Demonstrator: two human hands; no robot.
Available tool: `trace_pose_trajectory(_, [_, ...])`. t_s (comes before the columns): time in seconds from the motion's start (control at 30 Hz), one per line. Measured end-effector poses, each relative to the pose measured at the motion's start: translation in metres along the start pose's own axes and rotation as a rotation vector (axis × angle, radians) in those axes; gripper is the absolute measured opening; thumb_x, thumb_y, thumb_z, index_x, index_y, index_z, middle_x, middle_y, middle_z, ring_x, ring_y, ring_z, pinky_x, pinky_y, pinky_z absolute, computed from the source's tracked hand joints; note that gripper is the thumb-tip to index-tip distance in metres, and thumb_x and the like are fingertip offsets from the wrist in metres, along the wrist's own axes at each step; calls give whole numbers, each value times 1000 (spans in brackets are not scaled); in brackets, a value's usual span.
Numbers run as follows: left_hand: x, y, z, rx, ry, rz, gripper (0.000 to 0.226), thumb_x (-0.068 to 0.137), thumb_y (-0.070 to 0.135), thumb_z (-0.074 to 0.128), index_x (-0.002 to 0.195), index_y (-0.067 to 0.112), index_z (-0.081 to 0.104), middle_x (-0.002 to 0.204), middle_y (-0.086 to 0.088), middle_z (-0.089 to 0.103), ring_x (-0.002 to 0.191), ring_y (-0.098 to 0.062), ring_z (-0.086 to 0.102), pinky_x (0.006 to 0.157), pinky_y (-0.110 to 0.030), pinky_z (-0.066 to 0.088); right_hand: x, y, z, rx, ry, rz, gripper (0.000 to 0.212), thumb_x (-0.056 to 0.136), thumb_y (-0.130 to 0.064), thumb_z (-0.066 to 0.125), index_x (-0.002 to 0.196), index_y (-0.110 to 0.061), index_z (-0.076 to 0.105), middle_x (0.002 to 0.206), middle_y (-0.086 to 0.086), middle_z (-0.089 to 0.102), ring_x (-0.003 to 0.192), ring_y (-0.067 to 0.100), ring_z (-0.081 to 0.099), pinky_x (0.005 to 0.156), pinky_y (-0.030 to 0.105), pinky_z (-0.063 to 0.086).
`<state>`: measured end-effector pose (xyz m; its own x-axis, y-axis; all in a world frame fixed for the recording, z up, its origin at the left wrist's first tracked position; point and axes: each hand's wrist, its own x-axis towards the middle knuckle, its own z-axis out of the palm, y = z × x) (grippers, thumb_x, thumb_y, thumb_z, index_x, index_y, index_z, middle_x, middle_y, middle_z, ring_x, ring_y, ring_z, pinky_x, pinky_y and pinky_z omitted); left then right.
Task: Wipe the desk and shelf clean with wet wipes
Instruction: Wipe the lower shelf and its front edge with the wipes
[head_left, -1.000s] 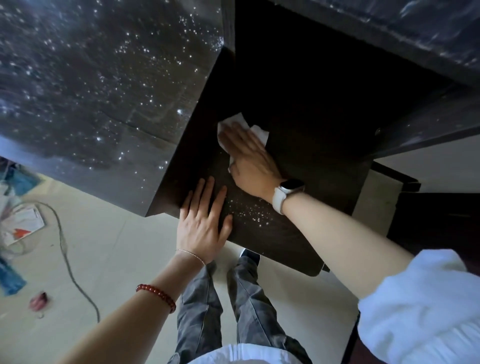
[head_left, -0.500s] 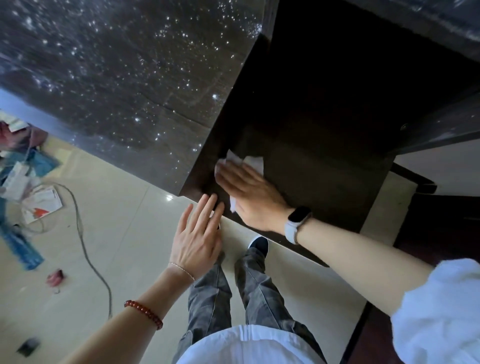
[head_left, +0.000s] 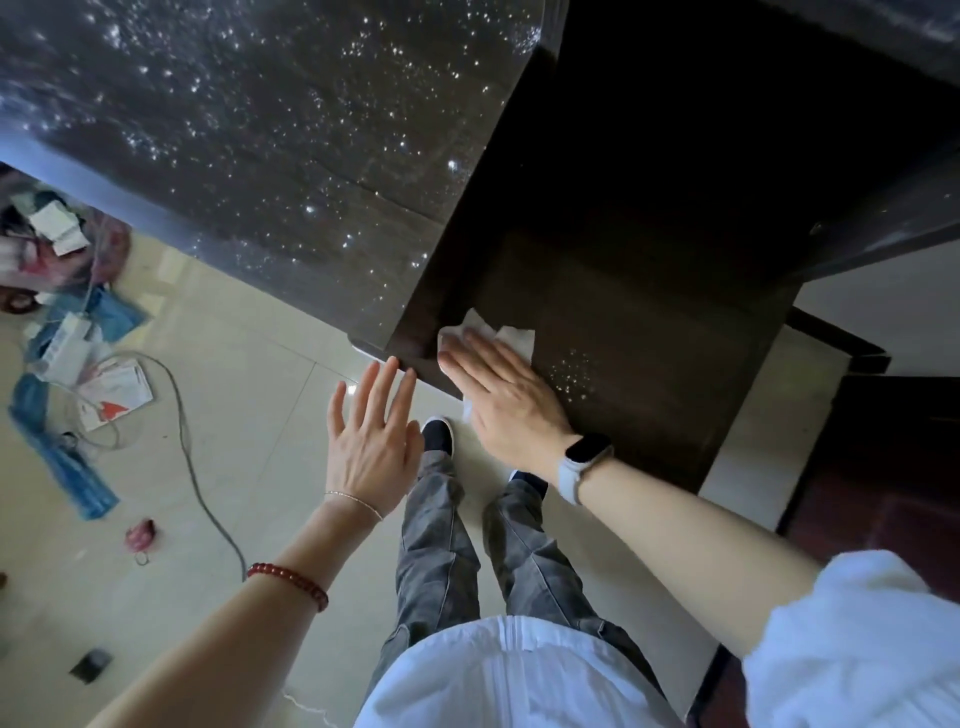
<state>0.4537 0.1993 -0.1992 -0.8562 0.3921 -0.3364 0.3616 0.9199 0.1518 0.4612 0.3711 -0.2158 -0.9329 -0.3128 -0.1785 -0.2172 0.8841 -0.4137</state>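
Note:
A white wet wipe (head_left: 511, 338) lies flat on the dark wooden shelf (head_left: 649, 364), near its front left corner. My right hand (head_left: 506, 397) presses down on the wipe with fingers spread flat, and part of the wipe pokes out beyond the fingertips. My left hand (head_left: 371, 434) hovers open just off the shelf's front edge, fingers apart, holding nothing. The dark desk top (head_left: 249, 130), speckled with bright dust, stretches up and to the left above the shelf. A patch of dust specks (head_left: 571, 371) shows on the shelf right of my right hand.
Below are the pale tiled floor (head_left: 249, 415), my grey trousers and a dark shoe (head_left: 436, 434). A grey cable (head_left: 192, 467), papers and blue bags (head_left: 67, 452) litter the floor at left. Another dark furniture piece (head_left: 883, 467) stands at right.
My right hand has dragged the wipe from deep in the shelf toward its front edge. My left hand has lifted off the shelf and now hangs in front of it.

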Motion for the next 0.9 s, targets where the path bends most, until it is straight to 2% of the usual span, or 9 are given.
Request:
trace_pose_trajectory(0.1, [0,11,3,22,-19,73,48,88,26,40,132,8,43,140,-19,43,131,-38,36,106,-60,24,-15,34,-11,-48,-22,64,55,88,-15,36,142,-13,28,153,6,25,142,24,19,116,34,8])
trace_pose_trajectory(0.2, [-1,20,10,-16,-65,7,51,92,28,40,140,15,29,150,-13,27,141,-31,16,113,-51,7,-14,61,-20,-39,82,520,64,91,-19,39,146,-15,8,157,5,3,144,22,-2,114,33,-7])
trace_pose_trajectory(0.27, [-2,20,11,-39,-74,-5,53,92,29,38,142,17,24,153,-11,20,142,-27,8,114,-50,6,3,52,-19,-37,140,661,62,92,-22,34,146,-15,4,157,6,-2,144,24,-7,114,36,-9])
trace_pose_trajectory(0.4, [-1,13,7,-101,-64,17,49,91,24,34,139,16,31,151,-10,24,142,-25,13,113,-51,14,16,-5,6,-111,12,272,57,95,-28,26,146,-14,4,157,6,1,144,25,-5,115,42,-8])
trace_pose_trajectory(0.5, [-1,15,3,-52,-75,21,51,89,27,34,138,13,34,149,-14,29,140,-30,19,111,-52,18,-35,2,12,-118,-4,265,54,94,-28,22,146,-13,13,155,7,12,143,27,6,115,45,-1])
trace_pose_trajectory(0.63, [0,32,4,-9,-84,125,51,88,30,37,135,11,39,143,-20,37,135,-37,31,108,-51,26,-107,42,3,-43,151,686,55,92,-28,20,143,-9,22,153,14,20,141,34,17,115,46,9])
trace_pose_trajectory(0.73, [6,46,7,4,-83,188,53,89,33,31,138,13,35,145,-19,35,136,-36,28,110,-47,17,-87,46,1,28,271,1007,56,93,-27,23,145,-7,17,154,16,14,142,35,9,115,46,5])
trace_pose_trajectory(0.8, [11,50,8,-5,-84,169,56,88,36,23,139,15,32,147,-17,31,138,-35,23,112,-45,12,-55,28,6,56,245,880,57,92,-25,27,145,-7,18,154,15,15,143,34,8,117,47,5])
trace_pose_trajectory(0.9, [13,46,11,-29,-97,172,54,90,33,22,142,20,25,151,-14,22,141,-31,12,114,-44,5,-34,-4,12,4,123,440,54,89,-26,25,141,-11,31,151,9,29,141,30,20,115,49,17])
